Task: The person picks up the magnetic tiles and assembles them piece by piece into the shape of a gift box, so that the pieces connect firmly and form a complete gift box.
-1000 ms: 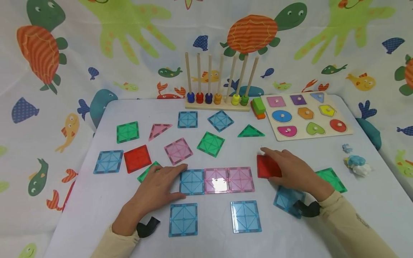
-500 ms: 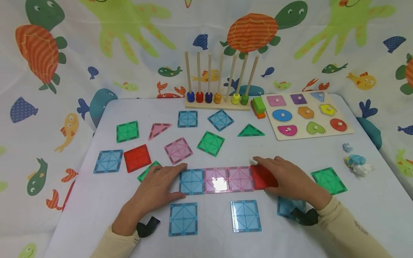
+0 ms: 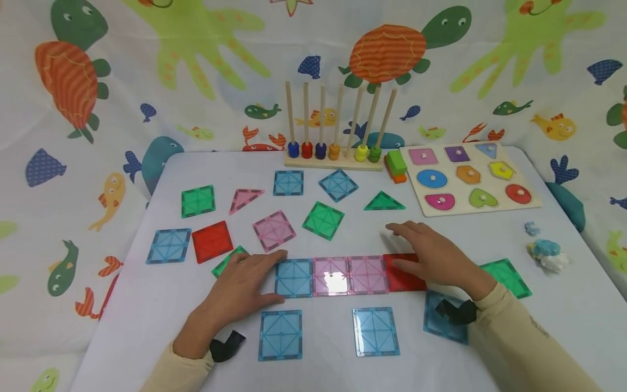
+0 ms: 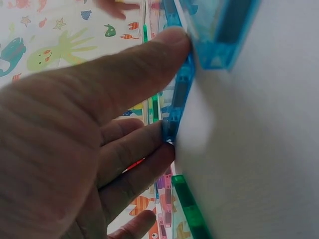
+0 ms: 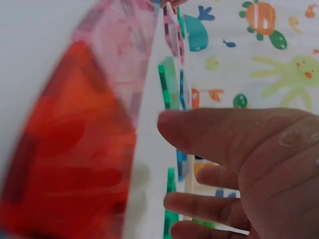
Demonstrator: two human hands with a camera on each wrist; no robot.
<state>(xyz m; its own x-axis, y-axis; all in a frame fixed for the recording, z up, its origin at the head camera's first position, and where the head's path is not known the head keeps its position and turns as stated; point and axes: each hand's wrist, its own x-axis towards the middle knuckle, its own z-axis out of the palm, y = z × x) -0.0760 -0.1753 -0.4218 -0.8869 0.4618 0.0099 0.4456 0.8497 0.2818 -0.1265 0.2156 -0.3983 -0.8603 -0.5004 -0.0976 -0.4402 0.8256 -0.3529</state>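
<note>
A row of see-through square magnetic tiles lies flat on the table: a blue tile (image 3: 294, 278), two pink tiles (image 3: 331, 276) and a red tile (image 3: 406, 279), edge to edge. My left hand (image 3: 240, 283) holds the blue tile's left end, thumb at its near corner and fingers at its far one; the left wrist view shows the thumb (image 4: 172, 42) against the blue edge. Raised over the red tile is my right hand (image 3: 436, 256), its fingers spread. In the right wrist view a gap shows between the thumb (image 5: 174, 129) and the red tile (image 5: 75, 159).
Two blue tiles (image 3: 280, 335) lie in front of the row, and another blue tile (image 3: 443, 321) is partly under the right wrist. Several loose tiles (image 3: 323, 220) lie behind. A peg stacker (image 3: 333, 160), green block (image 3: 397, 163) and shape puzzle board (image 3: 472, 177) stand at the back.
The red tile moved left and slightly nearer, and now meets the right end of the pink tiles. My right hand let go of it and lifted away. The left hand stayed in place.
</note>
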